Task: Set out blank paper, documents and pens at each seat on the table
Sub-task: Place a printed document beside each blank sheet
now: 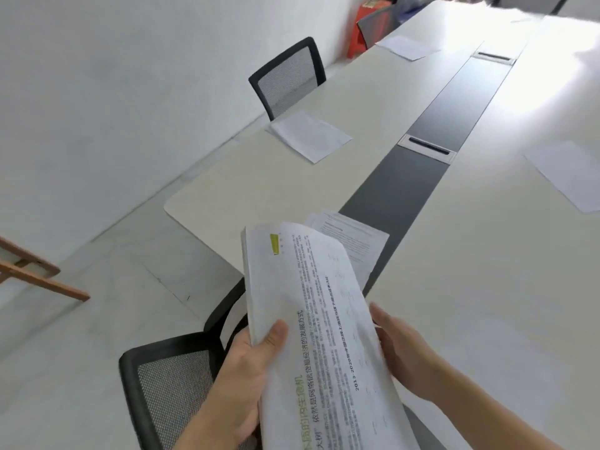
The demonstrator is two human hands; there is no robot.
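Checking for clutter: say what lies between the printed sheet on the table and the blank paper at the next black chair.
Only bare tabletop, seen in the head view: nothing lies between the printed sheet and the blank paper.

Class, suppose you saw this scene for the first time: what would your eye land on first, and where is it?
The printed stack fills the near foreground, gripped by the left hand, with the right hand at its other edge. Beyond it a long white table with a dark strip down its middle runs away, a sheet lying before a black mesh chair on the left.
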